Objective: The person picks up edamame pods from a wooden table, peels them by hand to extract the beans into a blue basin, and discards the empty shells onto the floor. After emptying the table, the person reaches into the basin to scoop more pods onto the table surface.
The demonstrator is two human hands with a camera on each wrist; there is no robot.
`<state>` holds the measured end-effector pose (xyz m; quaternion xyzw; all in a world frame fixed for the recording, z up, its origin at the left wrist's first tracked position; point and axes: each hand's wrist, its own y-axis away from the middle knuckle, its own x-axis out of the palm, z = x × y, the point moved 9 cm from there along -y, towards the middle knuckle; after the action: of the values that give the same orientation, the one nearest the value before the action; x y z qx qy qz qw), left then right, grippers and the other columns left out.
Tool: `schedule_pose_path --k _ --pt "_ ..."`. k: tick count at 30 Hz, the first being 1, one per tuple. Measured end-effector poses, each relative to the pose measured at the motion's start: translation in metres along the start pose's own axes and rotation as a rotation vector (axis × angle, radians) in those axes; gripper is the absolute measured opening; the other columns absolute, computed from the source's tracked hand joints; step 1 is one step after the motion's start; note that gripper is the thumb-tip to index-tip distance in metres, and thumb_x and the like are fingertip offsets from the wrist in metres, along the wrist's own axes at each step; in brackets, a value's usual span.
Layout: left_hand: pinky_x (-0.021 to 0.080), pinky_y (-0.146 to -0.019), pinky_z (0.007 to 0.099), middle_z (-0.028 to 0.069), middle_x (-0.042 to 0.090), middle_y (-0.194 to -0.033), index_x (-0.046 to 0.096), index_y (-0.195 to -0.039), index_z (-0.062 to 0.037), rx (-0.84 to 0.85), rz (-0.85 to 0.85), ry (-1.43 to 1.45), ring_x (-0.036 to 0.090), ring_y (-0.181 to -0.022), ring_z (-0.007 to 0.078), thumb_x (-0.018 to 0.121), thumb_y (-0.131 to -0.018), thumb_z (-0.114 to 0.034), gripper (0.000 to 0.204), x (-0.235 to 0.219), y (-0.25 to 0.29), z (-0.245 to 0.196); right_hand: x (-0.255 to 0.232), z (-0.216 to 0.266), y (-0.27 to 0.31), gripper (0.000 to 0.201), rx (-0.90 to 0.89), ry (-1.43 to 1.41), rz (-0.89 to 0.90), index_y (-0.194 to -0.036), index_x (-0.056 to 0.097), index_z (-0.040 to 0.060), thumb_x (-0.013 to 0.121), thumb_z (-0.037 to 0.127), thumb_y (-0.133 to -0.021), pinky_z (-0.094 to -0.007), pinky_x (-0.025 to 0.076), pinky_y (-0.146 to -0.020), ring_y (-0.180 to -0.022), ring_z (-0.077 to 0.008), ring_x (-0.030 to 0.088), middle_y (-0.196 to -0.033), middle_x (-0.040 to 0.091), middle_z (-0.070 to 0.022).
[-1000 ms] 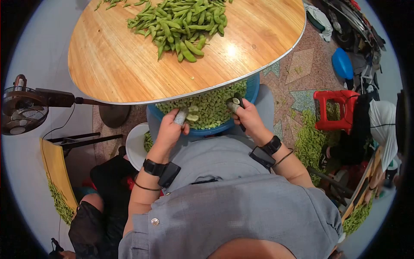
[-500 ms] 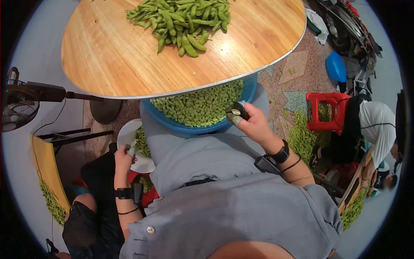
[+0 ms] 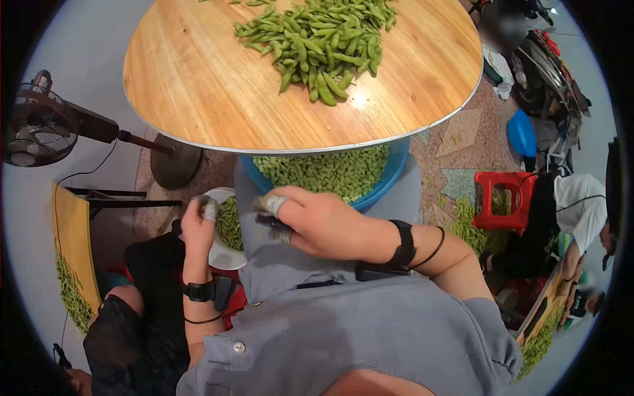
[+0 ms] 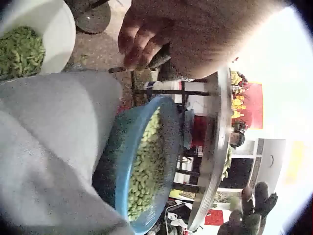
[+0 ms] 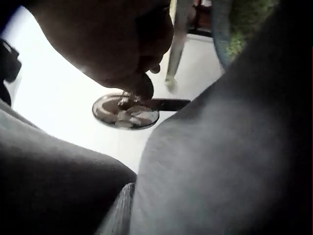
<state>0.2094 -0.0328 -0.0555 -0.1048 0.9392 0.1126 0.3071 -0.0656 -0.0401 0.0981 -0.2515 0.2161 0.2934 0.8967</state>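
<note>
My left hand [image 3: 198, 221] is raised at the left rim of a white bowl [image 3: 231, 259] holding green pods [image 3: 230, 221]. Its fingers are bent, with grey wrapping on the thumb; whether anything is between them is unclear. In the left wrist view the same hand [image 4: 188, 36] shows bent fingers. My right hand [image 3: 317, 221] reaches across my lap, its wrapped, dark-tipped fingers pointing left and blurred, so what they hold cannot be told. Behind it a blue basket [image 3: 395, 173] full of shelled green beans [image 3: 323, 173] rests between my legs, partly under the table edge.
A round wooden table [image 3: 198, 86] carries a heap of pods [image 3: 330, 49]. A fan [image 3: 43, 129] stands left, beside a yellow board [image 3: 72, 244]. At the right are a red stool [image 3: 485, 201], pods spread on the floor [image 3: 462, 221], a blue basin [image 3: 522, 133] and other people.
My left hand moved from the basket to the white bowl, then rose slightly at its rim. My right hand swung left from the basket's right side to above my lap.
</note>
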Motion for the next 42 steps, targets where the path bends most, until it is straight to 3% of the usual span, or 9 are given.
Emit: schedule_pose_path --k 3,8,19,21,24,25,28,32,42 --pt "0.046 -0.066 0.0241 0.0041 0.062 -0.081 0.059 -0.102 -0.0023 0.101 -0.228 -0.037 0.057 -0.073 0.0092 0.058 -0.089 -0.014 0.017 -0.044 0.009 -0.040 -0.031 -0.016 -0.013 0.029 0.001 0.259 -0.151 -0.104 0.058 0.0053 0.065 0.007 -0.076 -0.0371 0.050 -0.066 -0.077 -0.0331 0.060 -0.082 0.058 -0.0147" --pt "0.045 -0.061 0.0220 0.0027 0.061 -0.083 0.057 -0.103 -0.0015 -0.032 -0.140 0.365 0.055 -0.068 0.0080 0.054 -0.091 -0.009 0.015 -0.049 0.014 -0.019 -0.118 -0.078 -0.007 0.019 0.224 0.563 -0.533 -0.089 0.055 0.0036 0.059 0.007 -0.070 -0.0446 0.047 -0.064 -0.075 -0.0370 0.057 -0.081 0.057 -0.0179" --pt "0.050 -0.071 0.0292 0.0087 0.061 -0.092 0.059 -0.101 0.0019 0.396 0.240 0.325 0.061 -0.083 0.0140 0.056 -0.087 -0.005 0.016 0.060 0.009 -0.222 -0.146 -0.072 0.006 0.020 0.289 0.452 -0.601 -0.087 0.057 0.0020 0.065 0.010 -0.070 -0.0398 0.047 -0.060 -0.067 -0.0335 0.056 -0.074 0.054 -0.0148" --pt "0.047 -0.077 0.0307 0.0104 0.060 -0.098 0.057 -0.105 0.0017 0.946 -0.003 0.063 0.058 -0.092 0.0150 0.056 -0.085 -0.005 0.022 0.052 0.031 -0.293 -0.134 -0.053 0.008 0.024 0.287 0.282 -0.358 -0.093 0.061 0.0021 0.067 0.007 -0.070 -0.0358 0.048 -0.062 -0.070 -0.0306 0.057 -0.077 0.056 -0.0127" --pt "0.046 -0.077 0.0317 0.0095 0.058 -0.098 0.055 -0.109 0.0006 0.958 0.240 0.025 0.054 -0.093 0.0159 0.054 -0.084 -0.005 0.026 0.084 0.030 -0.316 -0.129 -0.025 0.016 0.025 0.064 0.236 -0.244 -0.094 0.062 0.0014 0.066 0.003 -0.070 -0.0319 0.049 -0.068 -0.078 -0.0276 0.062 -0.088 0.062 -0.0124" --pt "0.046 -0.077 0.0317 0.0095 0.058 -0.098 0.055 -0.109 0.0006 0.956 0.260 0.023 0.054 -0.093 0.0159 0.054 -0.084 -0.005 0.026 0.090 0.032 -0.313 -0.125 -0.020 0.021 0.027 0.024 0.193 -0.199 -0.095 0.061 0.0021 0.065 0.002 -0.068 -0.0326 0.049 -0.069 -0.080 -0.0297 0.061 -0.089 0.061 -0.0130" --pt "0.042 -0.066 0.0253 0.0018 0.052 -0.082 0.054 -0.108 -0.0006 0.078 1.097 0.590 0.047 -0.071 0.0096 0.046 -0.091 -0.011 0.021 0.152 0.042 -0.258 -0.120 -0.042 0.038 0.028 0.223 -0.022 -0.256 -0.102 0.060 0.0015 0.060 0.002 -0.074 -0.0313 0.048 -0.073 -0.082 -0.0260 0.061 -0.090 0.060 -0.0135" --pt "0.040 -0.060 0.0230 -0.0001 0.050 -0.075 0.053 -0.113 0.0002 0.017 0.987 0.825 0.045 -0.063 0.0084 0.049 -0.094 -0.021 0.029 0.158 0.036 -0.238 -0.084 -0.075 0.057 0.034 0.449 -0.500 -0.326 -0.116 0.053 -0.0007 0.053 0.008 -0.083 -0.0309 0.047 -0.077 -0.086 -0.0218 0.060 -0.096 0.060 -0.0150" --pt "0.041 -0.055 0.0176 -0.0019 0.058 -0.077 0.058 -0.108 -0.0026 -0.033 0.789 0.605 0.052 -0.063 0.0041 0.057 -0.090 -0.011 0.020 0.147 0.035 -0.218 -0.063 -0.067 0.053 0.031 0.522 -0.326 -0.031 -0.113 0.049 -0.0009 0.046 0.008 -0.084 -0.0344 0.048 -0.071 -0.078 -0.0256 0.060 -0.087 0.059 -0.0177"
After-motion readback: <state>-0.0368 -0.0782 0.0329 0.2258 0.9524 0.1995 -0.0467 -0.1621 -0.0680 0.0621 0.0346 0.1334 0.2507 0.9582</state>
